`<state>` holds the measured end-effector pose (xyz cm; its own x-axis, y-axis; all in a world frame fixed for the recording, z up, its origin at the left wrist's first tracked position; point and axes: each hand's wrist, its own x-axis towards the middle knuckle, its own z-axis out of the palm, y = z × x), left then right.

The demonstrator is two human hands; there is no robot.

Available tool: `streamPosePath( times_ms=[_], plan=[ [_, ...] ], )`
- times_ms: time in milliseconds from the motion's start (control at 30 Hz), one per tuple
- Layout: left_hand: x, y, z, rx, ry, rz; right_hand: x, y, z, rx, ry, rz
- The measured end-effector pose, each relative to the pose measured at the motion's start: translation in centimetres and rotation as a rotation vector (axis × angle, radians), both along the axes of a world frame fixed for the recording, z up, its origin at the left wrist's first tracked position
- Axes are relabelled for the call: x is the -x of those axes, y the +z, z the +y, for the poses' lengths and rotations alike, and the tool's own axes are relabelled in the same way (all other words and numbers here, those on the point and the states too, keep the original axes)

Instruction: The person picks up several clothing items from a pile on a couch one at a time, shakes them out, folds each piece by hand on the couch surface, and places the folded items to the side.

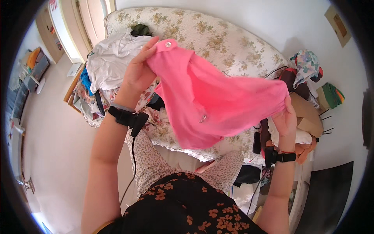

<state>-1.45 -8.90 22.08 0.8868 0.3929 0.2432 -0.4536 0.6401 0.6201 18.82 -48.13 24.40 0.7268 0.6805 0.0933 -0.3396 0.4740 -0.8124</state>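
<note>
While outstretched L hand (141,72) holds pink garment (230,103), R hand (285,120) grips opp. end.

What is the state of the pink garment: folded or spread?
Spread, though not flat: the pink garment hangs between the left hand and the right hand.

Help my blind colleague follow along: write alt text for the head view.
A person's left hand and right hand spread a bright pink cloth garment with shiny round fasteners in front of a cream floral fabric sofa. Rumpled white cloth is heaped at the sofa's left end.
</note>
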Motion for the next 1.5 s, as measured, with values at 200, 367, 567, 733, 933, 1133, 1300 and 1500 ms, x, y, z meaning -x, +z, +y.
streamPosePath(
  times_ms=[200,367,567,733,933,1133,1300,1500],
  plan=[
    [-0.5,1.3,0.3,-0.079,-0.038,0.009,0.8,0.4,1.5,-0.206,0.164,0.034],
    [-1.2,0.9,-0.6,-0.158,-0.068,0.121,0.2,-0.9,2.2,-0.162,-0.043,0.051],
    [-0.2,0.2,-1.2,-0.386,0.057,0.197,0.7,-1.4,0.7,-0.149,0.008,-0.075],
    [0.2,-0.2,0.6,-1.048,0.375,0.421,-1.2,-1.0,-2.2,0.002,0.001,-0.157],
    [2.9,4.4,2.1,-1.025,0.593,0.431,-1.4,4.2,-5.5,-0.028,-0.119,-0.202],
    [6.3,6.7,2.9,-0.958,0.433,0.397,-2.0,3.6,-8.8,0.36,-0.064,-0.243],
    [8.0,7.6,1.6,-0.821,0.28,0.301,-0.8,2.6,-8.9,0.469,-0.257,-0.374],
    [4.8,9.2,-1.4,-0.605,0.282,0.156,-2.5,-0.5,-6.4,0.088,-0.221,-0.112]
  ],
)
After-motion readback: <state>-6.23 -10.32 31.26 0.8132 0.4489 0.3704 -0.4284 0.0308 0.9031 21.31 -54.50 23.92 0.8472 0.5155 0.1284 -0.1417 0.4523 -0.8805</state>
